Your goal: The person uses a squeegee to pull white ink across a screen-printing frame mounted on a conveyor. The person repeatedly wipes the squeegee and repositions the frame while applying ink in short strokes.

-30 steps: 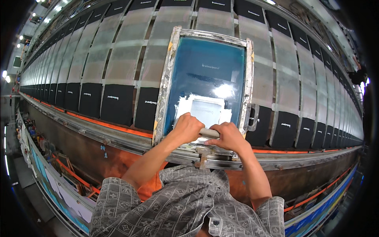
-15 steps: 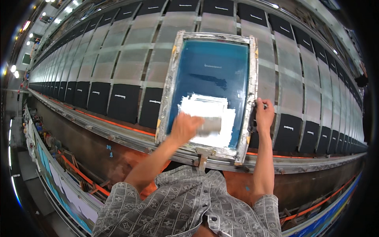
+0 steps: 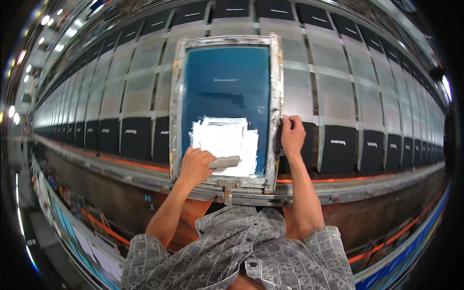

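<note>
At the far left, bright round lamps [image 3: 12, 111] shine in the room. A long row of grey flat boards [image 3: 139, 99], bearing black fabric pieces [image 3: 136, 140], runs across to the right. The left hand [image 3: 195, 166] is closed around the left end of a grey bar-shaped squeegee [image 3: 225, 162], over white paste [image 3: 217, 135] in the lower part of a blue mesh screen [image 3: 227, 63] with a stained grey frame [image 3: 177, 106]. Beside the frame's right side, the right hand [image 3: 293, 134] has bent fingers; whether they pinch something, I cannot tell. The screen hides the boards beneath it.
</note>
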The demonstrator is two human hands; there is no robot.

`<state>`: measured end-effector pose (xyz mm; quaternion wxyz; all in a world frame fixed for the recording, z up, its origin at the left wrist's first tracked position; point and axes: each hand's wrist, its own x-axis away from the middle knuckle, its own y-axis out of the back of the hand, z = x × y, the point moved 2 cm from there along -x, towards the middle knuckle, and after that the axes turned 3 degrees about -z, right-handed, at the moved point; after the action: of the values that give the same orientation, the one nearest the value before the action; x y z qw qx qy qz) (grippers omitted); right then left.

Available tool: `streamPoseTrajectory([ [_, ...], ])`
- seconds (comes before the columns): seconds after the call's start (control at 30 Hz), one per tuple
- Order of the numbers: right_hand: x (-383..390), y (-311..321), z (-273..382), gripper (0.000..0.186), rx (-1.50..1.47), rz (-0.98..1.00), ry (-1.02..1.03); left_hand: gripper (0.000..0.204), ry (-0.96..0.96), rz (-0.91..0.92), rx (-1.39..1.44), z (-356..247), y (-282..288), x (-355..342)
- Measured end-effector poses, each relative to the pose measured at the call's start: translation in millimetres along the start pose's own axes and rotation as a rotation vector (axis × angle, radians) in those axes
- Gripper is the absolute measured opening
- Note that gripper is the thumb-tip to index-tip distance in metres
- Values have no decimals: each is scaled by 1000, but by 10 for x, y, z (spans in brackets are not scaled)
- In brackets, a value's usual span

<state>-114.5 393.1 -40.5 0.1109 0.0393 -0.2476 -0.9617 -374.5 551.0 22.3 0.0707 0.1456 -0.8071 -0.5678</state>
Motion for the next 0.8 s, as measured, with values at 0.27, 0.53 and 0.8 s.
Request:
streamPoseTrajectory([
  [0.27, -48, -168, -230, 21, 3, 40, -17, 19, 13, 76, 21, -69, 20, -130],
  [0.53, 119, -172, -171, 32, -302, 219, -122, 21, -53, 119, -58, -8, 5, -67],
  [0.8, 74, -137, -122, 26, -698, 274, -230, 22, -59, 192, -162, -74, 34, -91],
])
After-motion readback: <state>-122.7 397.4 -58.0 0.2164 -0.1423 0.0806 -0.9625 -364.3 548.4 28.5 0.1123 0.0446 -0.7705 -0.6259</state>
